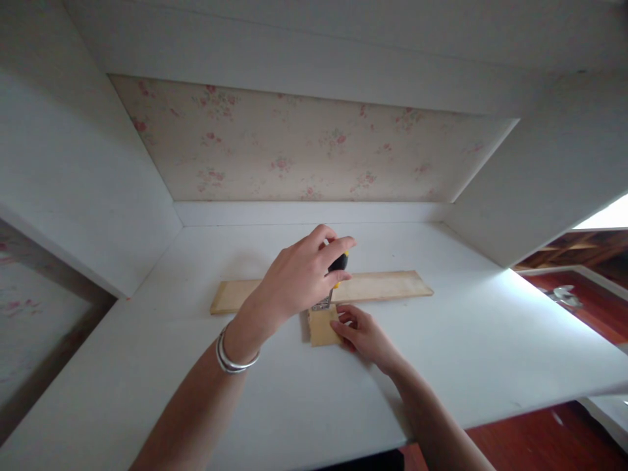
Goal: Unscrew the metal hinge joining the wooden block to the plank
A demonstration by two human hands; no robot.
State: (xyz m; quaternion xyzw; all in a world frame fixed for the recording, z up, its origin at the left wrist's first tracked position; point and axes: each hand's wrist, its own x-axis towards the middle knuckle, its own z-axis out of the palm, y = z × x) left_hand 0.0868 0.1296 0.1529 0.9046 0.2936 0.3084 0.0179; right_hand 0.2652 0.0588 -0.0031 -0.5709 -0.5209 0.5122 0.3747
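Left hand (pixel 299 278): fingers curled tight round a utility knife (pixel 334 278) with a black and yellow handle. Thumb on the far side, index finger over the top, no gap showing. Only the handle end and the metal blade section stick out below the fist. The blade points down and near, its tip touching or just above the far edge of a small wood piece (pixel 324 326); can't tell which. Silver bangles (pixel 234 358) sit on the left wrist.

Right hand (pixel 362 332): fingers mostly straight and close together, lying flat, not gripping anything. Fingertips (pixel 342 318) press on the right edge and top of the small wood piece, the palm rests on the tabletop (pixel 466 340) to its right.

Small wood piece: light tan, roughly square, flat on the white tabletop near centre, just near of a long wood strip (pixel 383 286). The two look touching or almost so; the knife and left hand hide the join.

Long wood strip: same tan colour, lying flat left to right across the middle of the tabletop, its middle covered by the left hand.

Around: white side panels left and right, floral wallpaper (pixel 304 144) on the far wall, red-brown floor (pixel 530 438) at the near right.
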